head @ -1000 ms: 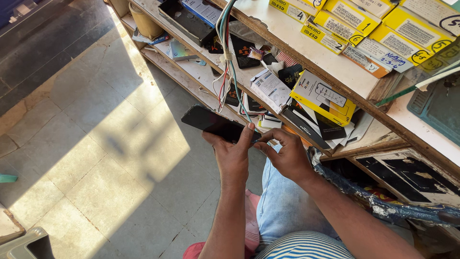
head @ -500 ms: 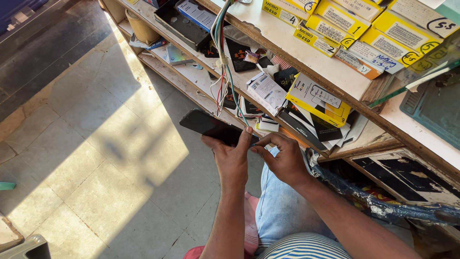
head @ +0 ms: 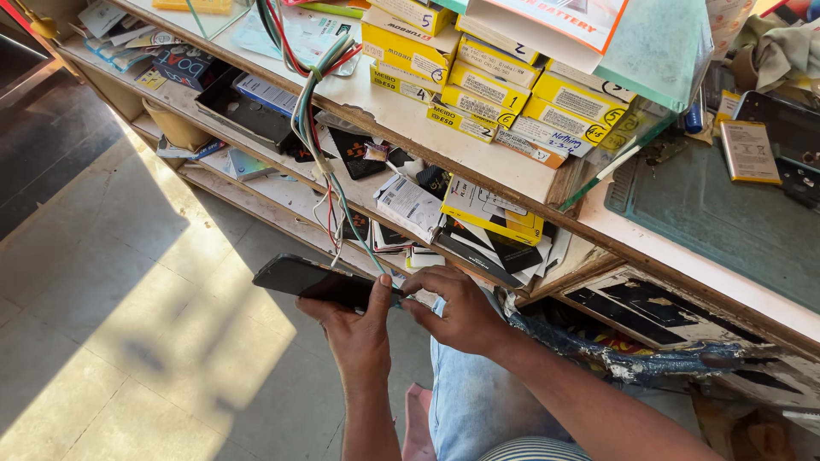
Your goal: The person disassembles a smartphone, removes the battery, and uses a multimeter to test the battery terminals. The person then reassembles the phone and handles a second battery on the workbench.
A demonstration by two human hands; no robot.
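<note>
Open tiled floor (head: 128, 324) fills the lower left of the frame, free for passage. Toward the upper right, hanging cables (head: 329, 196) and the crowded shelf (head: 282, 192) of boxes and packets block the way.

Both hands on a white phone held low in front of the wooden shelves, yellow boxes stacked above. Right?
Not quite: the head view shows the phone is black, not white. The left hand grips it from below and the right hand touches its end, low in front of the wooden shelves, with yellow boxes stacked above.
</note>
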